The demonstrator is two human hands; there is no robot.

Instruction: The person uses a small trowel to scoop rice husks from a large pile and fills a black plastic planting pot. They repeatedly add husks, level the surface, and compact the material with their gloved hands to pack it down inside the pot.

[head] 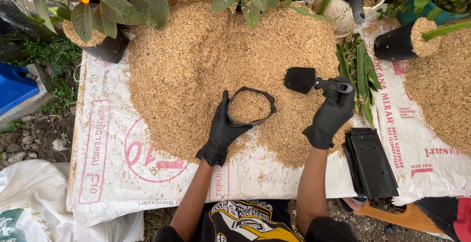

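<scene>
Nearest me, my black-gloved left hand (222,131) clamps its fingers on the rim of the small black plastic grow bag (250,106), husk-filled, mouth held open. My gloved right hand (331,115) is closed around the small black trowel (300,80), blade beyond my fingertips. Beyond both spreads the tan rice-husk heap (206,50). Best practice, I judge: keep the rim taut and tip the blade close over the mouth.

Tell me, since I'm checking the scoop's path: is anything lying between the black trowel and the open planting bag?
Nothing visible does. The trowel in the right hand hangs over bare husks, apart from the bag that the left hand holds open.
</scene>
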